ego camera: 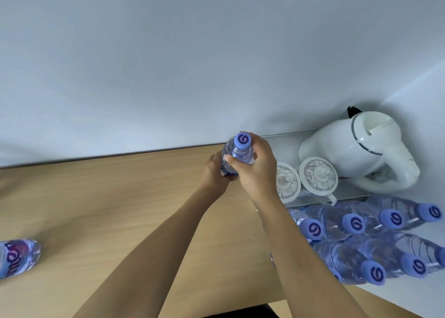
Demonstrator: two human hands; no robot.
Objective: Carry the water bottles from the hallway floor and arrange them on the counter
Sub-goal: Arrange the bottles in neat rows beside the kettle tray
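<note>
A water bottle (237,155) with a blue cap stands upright on the wooden counter (108,197) close to the wall, held between both hands: the left hand (213,175) curls its fingers round the lower body, and the right hand (255,170) grips the shoulder just under the cap, thumb across the front. Right of the right hand sit two lidded cups (303,179) and a white kettle (356,151); nearer than these, beside the right forearm, stands a cluster of bottles (375,235). Far left of the left arm another bottle (16,257) lies on its side
</note>
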